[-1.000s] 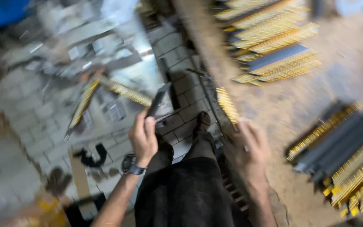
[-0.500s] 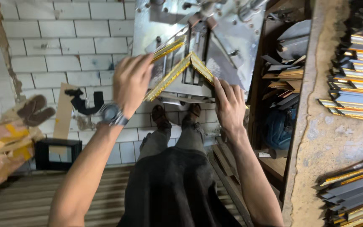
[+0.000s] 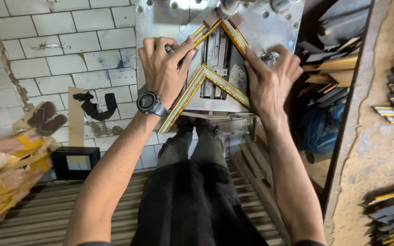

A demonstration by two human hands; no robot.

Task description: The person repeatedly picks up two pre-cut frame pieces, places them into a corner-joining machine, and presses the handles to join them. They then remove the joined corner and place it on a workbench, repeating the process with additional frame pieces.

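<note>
Both hands, left hand (image 3: 165, 68) at 10 o'clock and right hand (image 3: 270, 77) at 2, are pressing flat on the cream-and-gold mitred wooden frame moulding (image 3: 204, 77) on the metal machine surface (image 3: 270, 23) — looks light, stiff, chip-prone at the corner, so gripping mid-leg seems smartest.

Bare metal table (image 3: 270, 18) lies open between the hands; frame moulding (image 3: 192, 89) bars the sides.
</note>
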